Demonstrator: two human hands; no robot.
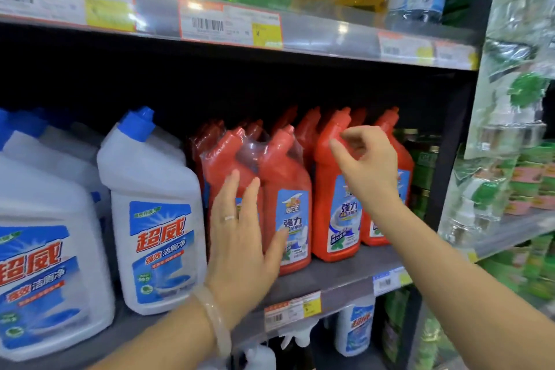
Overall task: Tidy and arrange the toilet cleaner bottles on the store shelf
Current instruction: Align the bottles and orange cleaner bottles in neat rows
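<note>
Red toilet cleaner bottles stand in rows on the grey shelf (336,276). At the front left of them is a shrink-wrapped pair of red bottles (288,189). My left hand (243,237) lies flat with straight fingers against the front of that pair. To its right stands a single red bottle (333,210). My right hand (369,162) is at this bottle's neck, fingers loosely curled, thumb and fingertips touching the neck. More red bottles (387,129) stand behind and to the right.
Large white bottles with blue caps (156,219) fill the shelf to the left. Green packages (423,168) sit at the far right of the shelf. An upper shelf (228,24) with price tags hangs overhead. Hanging bagged goods (510,129) are at the right.
</note>
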